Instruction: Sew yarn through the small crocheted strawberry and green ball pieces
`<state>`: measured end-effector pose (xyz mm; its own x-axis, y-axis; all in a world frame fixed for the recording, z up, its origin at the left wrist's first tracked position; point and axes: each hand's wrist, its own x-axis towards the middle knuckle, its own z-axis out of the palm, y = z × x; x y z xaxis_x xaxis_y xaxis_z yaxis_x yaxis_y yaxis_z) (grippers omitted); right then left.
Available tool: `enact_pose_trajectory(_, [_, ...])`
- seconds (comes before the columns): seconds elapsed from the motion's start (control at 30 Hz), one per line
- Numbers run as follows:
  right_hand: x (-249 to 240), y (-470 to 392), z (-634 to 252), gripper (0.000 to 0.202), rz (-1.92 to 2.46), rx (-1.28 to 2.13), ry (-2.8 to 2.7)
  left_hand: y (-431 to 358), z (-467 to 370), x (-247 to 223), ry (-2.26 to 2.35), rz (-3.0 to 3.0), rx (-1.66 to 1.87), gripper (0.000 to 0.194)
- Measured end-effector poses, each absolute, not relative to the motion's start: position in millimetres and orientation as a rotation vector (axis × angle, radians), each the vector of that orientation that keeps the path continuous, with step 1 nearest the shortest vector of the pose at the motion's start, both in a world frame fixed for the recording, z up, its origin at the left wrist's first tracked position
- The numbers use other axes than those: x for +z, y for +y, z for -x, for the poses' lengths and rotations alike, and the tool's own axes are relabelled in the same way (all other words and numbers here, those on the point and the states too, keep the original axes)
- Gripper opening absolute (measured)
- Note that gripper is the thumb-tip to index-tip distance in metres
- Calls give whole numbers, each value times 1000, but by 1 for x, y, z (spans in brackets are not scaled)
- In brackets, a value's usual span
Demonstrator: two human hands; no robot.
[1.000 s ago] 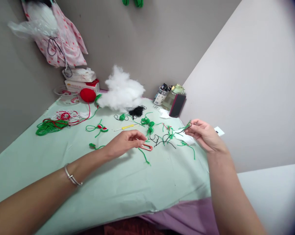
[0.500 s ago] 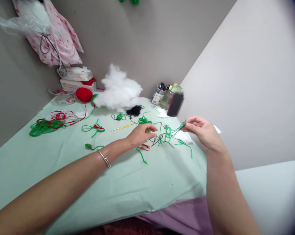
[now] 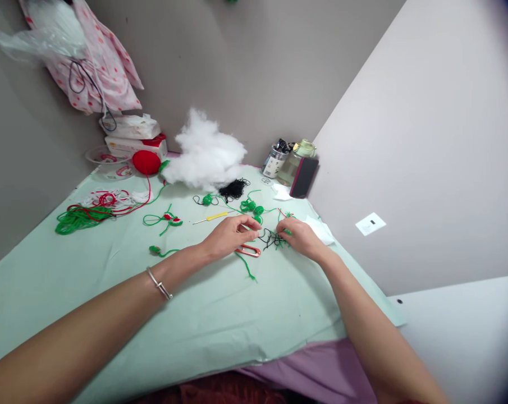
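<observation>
My left hand hovers with curved fingers apart and nothing between them, just above the orange-handled tool. To its right, my right hand has its fingers pinched down at the pile of black and green yarn scraps; what they hold is hidden. Small green yarn balls lie behind the hands. A yellow crochet hook rests left of them. Further left are a red and green crocheted piece and a small green piece with a tail.
White stuffing sits at the back beside black yarn. A red yarn ball and green yarn are at left. A phone leans by a bottle at back right, near white paper.
My right hand has moved left and down from the paper's right side to the scrap pile, taking the green strands there. My left hand has shifted slightly left.
</observation>
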<state>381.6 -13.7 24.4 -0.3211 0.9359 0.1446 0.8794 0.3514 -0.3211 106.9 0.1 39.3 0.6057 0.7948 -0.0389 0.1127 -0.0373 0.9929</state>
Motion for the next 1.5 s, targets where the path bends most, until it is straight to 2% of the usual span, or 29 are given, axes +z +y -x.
enact_pose_trajectory(0.1, [38,-19,-381,8,1587,433,-2020,2,-99,37,781,-1514,684,24])
enact_pose_trajectory(0.27, [76,-34,-355,23,1394,829,-1597,3,-98,42,796,-1484,799,26])
enact_pose_trajectory(0.43, [97,-40,-313,22,1187,1054,-1529,-2,-109,49,640,-1335,779,51])
enact_pose_trajectory(0.53, [100,-38,-300,22,1090,1219,-1393,-3,-102,47,521,-1250,634,40])
enact_pose_trajectory(0.6, [99,-34,-296,24,1059,1298,-1293,-2,-90,45,503,-1275,618,28])
enact_pose_trajectory(0.83, [80,-17,-290,32,990,1357,-1040,-15,-33,54,536,-1530,472,28])
enact_pose_trajectory(1.07, [45,-24,-256,31,1008,1574,-1077,-13,-14,66,684,-1475,1000,24])
enact_pose_trajectory(1.17, [39,-30,-242,31,1017,1676,-1121,-11,-11,68,617,-1315,1054,27])
enact_pose_trajectory(1.23, [39,-32,-240,28,1048,1628,-1150,-12,-11,68,567,-1213,1055,27])
enact_pose_trajectory(1.3, [41,-32,-243,24,1091,1444,-1203,-15,-15,68,583,-1207,1050,26])
enact_pose_trajectory(1.4, [48,-37,-248,21,1129,1116,-1274,-23,-26,60,732,-1389,1050,24])
enact_pose_trajectory(1.5, [55,-48,-244,21,1126,997,-1326,-31,-39,46,885,-1601,1100,25])
